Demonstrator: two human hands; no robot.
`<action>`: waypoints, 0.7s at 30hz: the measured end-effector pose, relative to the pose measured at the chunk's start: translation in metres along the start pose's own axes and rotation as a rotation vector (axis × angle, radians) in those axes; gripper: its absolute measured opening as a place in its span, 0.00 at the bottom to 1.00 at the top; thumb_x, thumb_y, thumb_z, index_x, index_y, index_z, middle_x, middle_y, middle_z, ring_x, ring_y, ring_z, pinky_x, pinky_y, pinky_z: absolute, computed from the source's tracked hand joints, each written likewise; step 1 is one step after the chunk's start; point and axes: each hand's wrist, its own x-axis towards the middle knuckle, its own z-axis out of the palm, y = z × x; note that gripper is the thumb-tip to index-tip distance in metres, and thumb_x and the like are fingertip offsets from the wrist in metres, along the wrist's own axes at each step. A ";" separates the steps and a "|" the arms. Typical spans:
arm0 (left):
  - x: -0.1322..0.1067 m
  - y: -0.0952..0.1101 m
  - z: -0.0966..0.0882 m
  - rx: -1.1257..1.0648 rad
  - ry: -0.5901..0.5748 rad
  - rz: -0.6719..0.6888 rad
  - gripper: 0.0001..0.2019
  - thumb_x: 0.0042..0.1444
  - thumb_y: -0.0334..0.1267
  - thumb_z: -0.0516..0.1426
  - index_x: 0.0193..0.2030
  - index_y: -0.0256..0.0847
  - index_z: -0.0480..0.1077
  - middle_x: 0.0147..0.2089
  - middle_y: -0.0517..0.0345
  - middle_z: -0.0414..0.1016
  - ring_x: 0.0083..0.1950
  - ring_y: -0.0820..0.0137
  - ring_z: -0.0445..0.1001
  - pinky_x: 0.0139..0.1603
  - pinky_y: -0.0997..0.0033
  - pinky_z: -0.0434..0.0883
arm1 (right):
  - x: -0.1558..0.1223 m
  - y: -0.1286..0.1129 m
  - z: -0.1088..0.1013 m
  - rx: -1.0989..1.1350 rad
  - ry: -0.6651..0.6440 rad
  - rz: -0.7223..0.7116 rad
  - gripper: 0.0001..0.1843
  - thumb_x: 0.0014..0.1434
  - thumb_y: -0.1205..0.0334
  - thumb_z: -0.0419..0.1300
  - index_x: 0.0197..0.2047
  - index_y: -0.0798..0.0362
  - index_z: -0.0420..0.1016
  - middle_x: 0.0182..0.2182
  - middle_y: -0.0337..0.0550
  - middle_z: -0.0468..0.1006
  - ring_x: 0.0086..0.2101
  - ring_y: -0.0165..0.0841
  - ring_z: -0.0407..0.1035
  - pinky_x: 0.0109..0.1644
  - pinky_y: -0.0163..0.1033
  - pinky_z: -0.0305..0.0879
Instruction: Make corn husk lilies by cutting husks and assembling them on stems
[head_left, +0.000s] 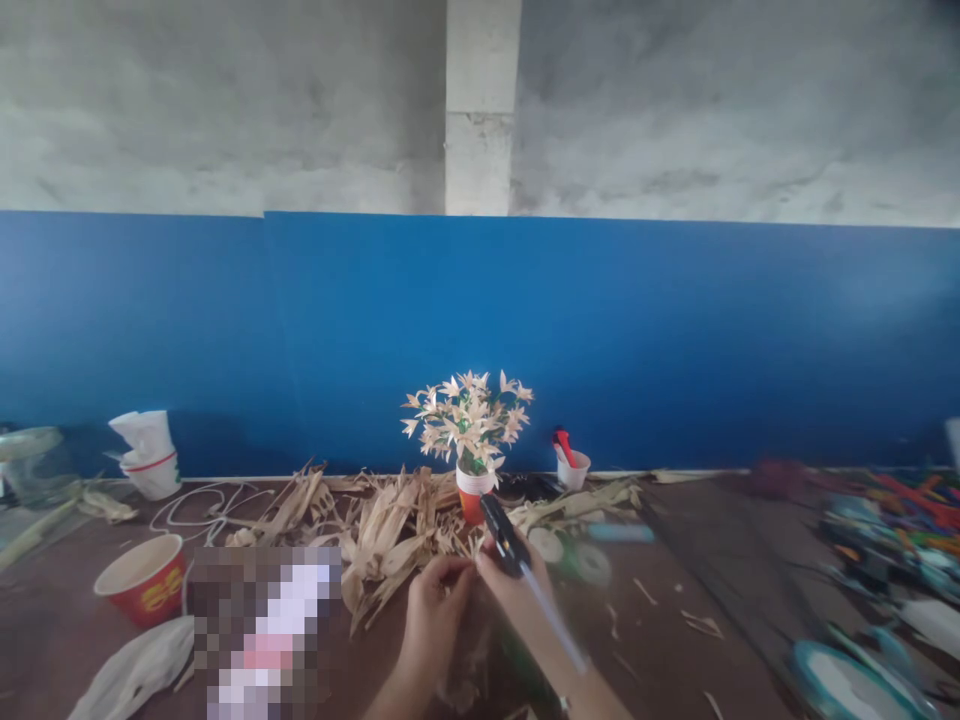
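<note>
A black hot glue gun with a long, pale glue stick out of its back is gripped in my right hand. Beside it, my left hand is closed in a pinch; whatever its fingertips hold is too small to make out. The two hands nearly meet at the fingertips. Just beyond them stands a bunch of cream corn-husk flowers with green stems in an orange and white pot. Dry corn husks lie heaped to the left of the pot.
At the left are a red paper bowl, a white cup with tissue and a white cable. A small cup with a red-handled tool stands behind. Rolls of tape and coloured clutter lie rightward. A blue panel backs the table.
</note>
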 end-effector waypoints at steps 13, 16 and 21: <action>0.004 -0.010 0.000 -0.003 -0.032 -0.007 0.09 0.46 0.42 0.60 0.27 0.37 0.77 0.25 0.54 0.77 0.29 0.65 0.71 0.32 0.70 0.66 | 0.003 -0.035 -0.010 -0.052 0.051 0.278 0.06 0.39 0.59 0.62 0.18 0.51 0.70 0.12 0.36 0.71 0.18 0.35 0.68 0.23 0.37 0.65; 0.004 -0.011 0.000 -0.009 -0.037 -0.010 0.09 0.47 0.41 0.60 0.28 0.37 0.77 0.26 0.54 0.77 0.29 0.66 0.70 0.32 0.71 0.65 | 0.002 -0.038 -0.009 -0.051 0.061 0.333 0.06 0.37 0.60 0.62 0.16 0.51 0.69 0.11 0.36 0.70 0.18 0.35 0.68 0.22 0.36 0.64; 0.003 -0.011 0.002 -0.115 -0.040 -0.073 0.11 0.45 0.44 0.62 0.27 0.37 0.77 0.23 0.56 0.75 0.26 0.69 0.68 0.28 0.74 0.64 | 0.002 -0.040 -0.006 -0.032 0.129 0.384 0.06 0.36 0.60 0.62 0.17 0.52 0.68 0.10 0.34 0.68 0.17 0.32 0.65 0.21 0.35 0.62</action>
